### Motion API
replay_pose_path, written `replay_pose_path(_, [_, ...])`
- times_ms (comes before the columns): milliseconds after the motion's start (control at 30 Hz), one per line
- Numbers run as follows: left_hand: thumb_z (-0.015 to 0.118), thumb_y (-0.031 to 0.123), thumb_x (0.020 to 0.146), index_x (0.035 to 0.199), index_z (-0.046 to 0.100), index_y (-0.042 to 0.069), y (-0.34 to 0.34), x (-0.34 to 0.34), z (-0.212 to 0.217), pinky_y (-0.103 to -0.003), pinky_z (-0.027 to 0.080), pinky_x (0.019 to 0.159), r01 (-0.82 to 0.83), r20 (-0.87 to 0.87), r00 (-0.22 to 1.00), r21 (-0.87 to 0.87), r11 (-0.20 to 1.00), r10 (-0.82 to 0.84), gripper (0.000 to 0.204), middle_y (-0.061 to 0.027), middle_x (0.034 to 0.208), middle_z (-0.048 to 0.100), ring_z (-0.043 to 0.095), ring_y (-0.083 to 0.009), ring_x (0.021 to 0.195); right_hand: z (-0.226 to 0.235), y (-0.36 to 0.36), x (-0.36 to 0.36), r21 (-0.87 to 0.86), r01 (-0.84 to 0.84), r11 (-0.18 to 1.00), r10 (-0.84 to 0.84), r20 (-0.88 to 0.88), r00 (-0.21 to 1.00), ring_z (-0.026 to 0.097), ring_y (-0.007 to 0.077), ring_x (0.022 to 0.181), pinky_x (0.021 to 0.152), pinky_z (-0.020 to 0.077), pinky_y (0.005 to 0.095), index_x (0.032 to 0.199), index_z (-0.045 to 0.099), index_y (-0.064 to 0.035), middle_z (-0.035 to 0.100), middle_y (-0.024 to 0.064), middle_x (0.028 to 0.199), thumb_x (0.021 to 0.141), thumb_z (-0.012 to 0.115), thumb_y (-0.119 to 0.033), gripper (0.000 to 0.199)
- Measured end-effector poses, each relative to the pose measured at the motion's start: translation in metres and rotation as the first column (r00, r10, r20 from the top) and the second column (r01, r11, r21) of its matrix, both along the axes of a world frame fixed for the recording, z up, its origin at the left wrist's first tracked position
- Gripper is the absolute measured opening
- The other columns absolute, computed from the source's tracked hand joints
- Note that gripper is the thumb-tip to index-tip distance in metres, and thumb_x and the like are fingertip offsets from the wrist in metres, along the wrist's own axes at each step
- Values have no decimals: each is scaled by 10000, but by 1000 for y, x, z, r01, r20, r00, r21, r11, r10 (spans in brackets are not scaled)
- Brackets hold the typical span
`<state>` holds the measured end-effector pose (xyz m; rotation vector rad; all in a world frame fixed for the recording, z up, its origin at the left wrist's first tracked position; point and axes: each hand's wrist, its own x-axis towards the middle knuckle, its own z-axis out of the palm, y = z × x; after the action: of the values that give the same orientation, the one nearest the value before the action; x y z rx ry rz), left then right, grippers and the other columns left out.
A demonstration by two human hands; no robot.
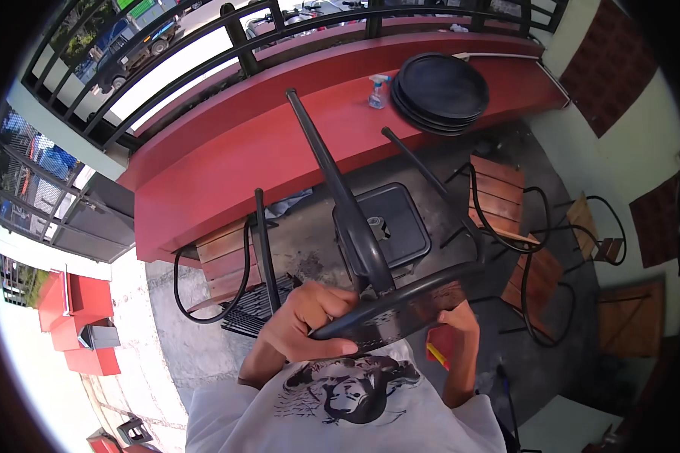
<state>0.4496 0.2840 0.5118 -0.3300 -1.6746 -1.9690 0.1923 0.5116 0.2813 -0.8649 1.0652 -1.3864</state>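
The person holds a black metal stool (378,302) upside down at the chest, legs pointing up toward the red bench (279,151). The left hand (310,317) is closed around the seat rim; the right hand (461,317) grips the far side. It seems wise to hold both sides firmly and keep the legs away from the stacked black trays (440,92).

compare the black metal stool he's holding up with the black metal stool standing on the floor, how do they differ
The held black stool is tipped over in the air, legs pointing away toward the red counter; the standing black stool sits upright on the floor. The left hand and right hand grip the held stool's seat rim; nothing touches the standing stool. The standing stool's square seat top shows; the held one shows mostly its legs. Both look like dark metal.
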Motion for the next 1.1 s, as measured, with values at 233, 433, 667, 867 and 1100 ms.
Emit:
replay_pose_path(233, [615, -20, 647, 720, 581, -8, -64, -59, 43, -365, 517, 658, -204, 202, 976, 732, 650, 79, 82, -188, 849, 698, 634, -272, 668, 108, -49, 37, -401, 615, 679, -321, 591, 740, 560, 300, 1298, 1105, 464, 451, 1504, 426, -7, 539, 140, 1454, 921, 665, -591, 859])
replay_pose_path(433, [581, 14, 681, 895, 674, -40, -105, -118, 37, -317, 562, 636, -275, 422, 879, 830, 485, -223, 239, -146, 826, 691, 659, -193, 642, 76, -74, 38, -210, 714, 668, -609, 396, 687, 525, 312, 1337, 1118, 447, 460, 1520, 408, -24, 500, 142, 1492, 967, 599, -541, 781])
replay_pose_path(667, [583, -3, 676, 760, 668, -26, -184, -190, -22, -290, 514, 516, -54, 370, 734, 867, 495, -570, 121, -91, 698, 643, 608, -163, 520, -24, -106, 64, 60, 894, 445, -894, 90, 439, 484, 327, 1381, 1134, 426, 470, 1538, 387, -44, 454, 144, 1537, 1021, 522, -483, 692])
replay_pose_path(867, [529, 26, 672, 913, 647, -84, -283, -229, -36, -334, 562, 544, 146, 89, 607, 964, 220, -790, 290, -147, 779, 675, 638, -216, 564, -69, -114, 139, 214, 965, 152, -985, -48, 166, 470, 319, 1393, 1136, 421, 466, 1541, 383, -52, 441, 140, 1548, 1038, 504, -448, 652])
replay_pose_path(1100, [520, 58, 643, 1058, 632, -134, -276, -273, -53, -414, 634, 631, 160, -69, 344, 987, -14, -936, 470, -222, 897, 708, 705, -306, 669, -106, -223, 223, 335, 933, -129, -990, -98, -102, 464, 290, 1390, 1131, 421, 449, 1537, 389, -55, 443, 127, 1544, 1042, 511, -405, 618])
